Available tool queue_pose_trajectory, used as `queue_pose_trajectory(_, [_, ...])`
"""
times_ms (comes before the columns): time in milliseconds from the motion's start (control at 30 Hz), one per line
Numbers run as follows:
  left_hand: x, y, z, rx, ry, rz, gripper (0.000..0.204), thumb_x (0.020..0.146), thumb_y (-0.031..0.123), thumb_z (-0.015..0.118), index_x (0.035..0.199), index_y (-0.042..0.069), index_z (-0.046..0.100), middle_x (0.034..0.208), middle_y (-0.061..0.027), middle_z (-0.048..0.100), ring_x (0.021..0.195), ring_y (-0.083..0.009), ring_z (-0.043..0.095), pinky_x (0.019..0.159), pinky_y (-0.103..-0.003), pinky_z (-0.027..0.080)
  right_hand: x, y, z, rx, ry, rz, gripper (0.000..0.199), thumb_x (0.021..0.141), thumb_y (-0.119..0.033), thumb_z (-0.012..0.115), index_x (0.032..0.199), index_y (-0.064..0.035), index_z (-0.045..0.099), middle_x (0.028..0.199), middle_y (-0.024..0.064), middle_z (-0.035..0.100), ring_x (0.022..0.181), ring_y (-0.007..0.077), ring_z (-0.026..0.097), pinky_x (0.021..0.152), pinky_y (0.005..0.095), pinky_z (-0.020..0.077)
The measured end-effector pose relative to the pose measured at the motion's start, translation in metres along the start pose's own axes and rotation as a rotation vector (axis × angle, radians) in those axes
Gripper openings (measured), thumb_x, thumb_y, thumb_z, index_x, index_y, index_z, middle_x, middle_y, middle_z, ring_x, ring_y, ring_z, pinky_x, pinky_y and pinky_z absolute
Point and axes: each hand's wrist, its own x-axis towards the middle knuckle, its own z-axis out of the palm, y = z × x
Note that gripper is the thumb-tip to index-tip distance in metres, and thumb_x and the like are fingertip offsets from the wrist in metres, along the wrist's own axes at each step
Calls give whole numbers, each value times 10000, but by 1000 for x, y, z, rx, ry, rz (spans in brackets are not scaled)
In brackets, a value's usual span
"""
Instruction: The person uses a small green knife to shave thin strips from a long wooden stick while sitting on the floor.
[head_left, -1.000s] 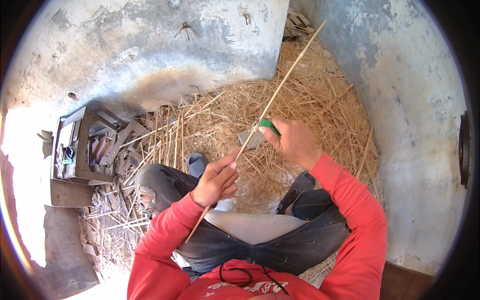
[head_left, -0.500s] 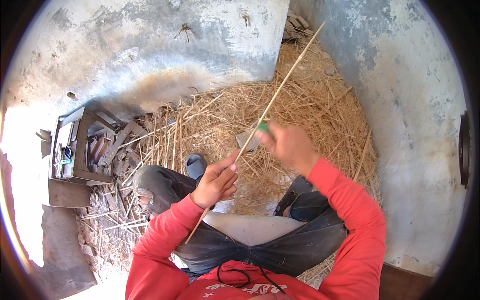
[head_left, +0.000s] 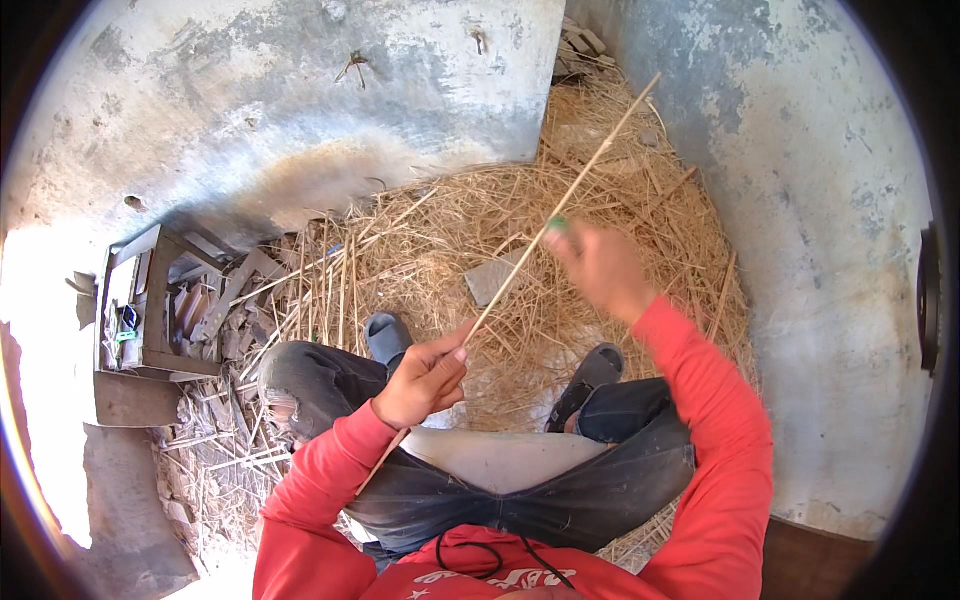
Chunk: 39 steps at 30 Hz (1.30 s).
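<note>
A long, thin, pale stick, bamboo or cane by its look, slants from near my left thigh up to the far right. My left hand is closed around its lower part, thumb laid along it. Farther up, my right hand, smeared by motion, is closed on a small green object that meets the stick's side. The fingers cover most of that object, so its kind does not show. The stick's lower end passes beneath my left wrist.
Straw and shavings cover the floor, with a flat grey slab among them. On the left stands a wooden frame with scrap pieces beside it. Walls rise at the right and back. My sandalled feet rest on the floor.
My right hand and the green object have slid up along the stick, away from my left hand. My left hand has shifted slightly down and left, and the stick's far end sits lower.
</note>
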Motion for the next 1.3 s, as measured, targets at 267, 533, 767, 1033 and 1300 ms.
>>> queue_pose_trajectory(267, [-14, -10, -11, 11, -70, 3, 507, 1139, 146, 408, 1629, 63, 306, 637, 67, 289, 496, -44, 257, 463, -229, 262, 35, 70, -33, 65, 205, 302, 668, 1099, -576, 358, 1096, -24, 734, 513, 95, 540, 400, 250, 503, 421, 398, 426])
queue_pose_trajectory(533, [-1, -8, -6, -15, -62, -18, 516, 1138, 149, 417, 1632, 62, 297, 645, 75, 286, 499, -42, 252, 468, -224, 262, 14, 42, -7, -123, 143, -148, 663, 1091, -590, 378, 1081, -30, 731, 504, 61, 509, 381, 197, 455, 412, 390, 402])
queue_pose_trajectory(767, [-19, -16, -14, 109, -163, -15, 531, 1136, 142, 418, 1641, 62, 277, 655, 71, 279, 507, -38, 261, 476, -221, 257, 17, 212, -88, 1, 630, 597, 657, 1079, -550, 435, 1275, 27, 681, 965, 259, 744, 866, 375, 720, 828, 489, 524])
queue_pose_trajectory(1033, [-3, 9, 3, -202, -55, -37, 508, 1134, 211, 424, 1616, 74, 338, 586, 79, 275, 448, -30, 219, 432, -192, 229, -1, 144, -85, 95, 518, 379, 757, 1051, -638, 412, 1304, 23, 681, 1043, 259, 744, 1001, 320, 721, 895, 435, 531])
queue_pose_trajectory(1300, [5, 27, 20, -296, -51, -30, 506, 1133, 194, 424, 1626, 126, 328, 584, 80, 285, 433, -28, 220, 402, -185, 227, -47, -67, -14, 217, -116, -121, 613, 1050, -596, 454, 1044, -46, 725, 608, 177, 632, 569, 355, 674, 538, 493, 519])
